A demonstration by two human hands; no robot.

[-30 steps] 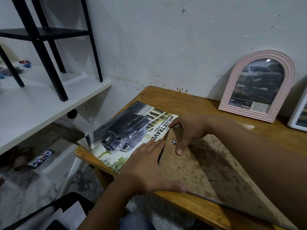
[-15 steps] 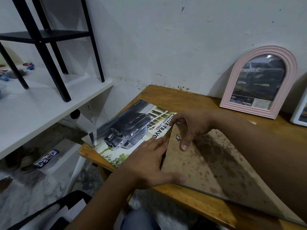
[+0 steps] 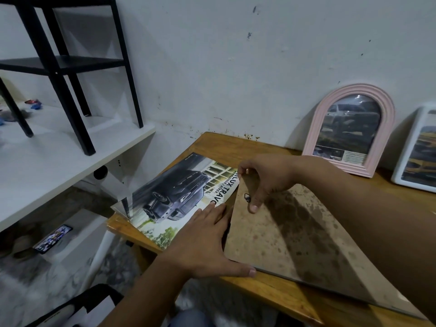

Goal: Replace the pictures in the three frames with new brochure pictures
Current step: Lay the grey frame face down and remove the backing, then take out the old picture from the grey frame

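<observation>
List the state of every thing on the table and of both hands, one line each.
Brochure: flat on the wooden table, truck picture up, partly under the backing board.
Backing board: lying over the brochure's edge, far corner lifted.
Left hand: fingers straight, pressing the brochure at the board's edge.
Right hand: pinches the board's far corner.
Pink arched frame: upright against the wall, picture inside.
White frame: leaning, picture inside.

Black rack [image 3: 70,67] on white shelf [image 3: 59,161]; phone [image 3: 53,239] below
</observation>
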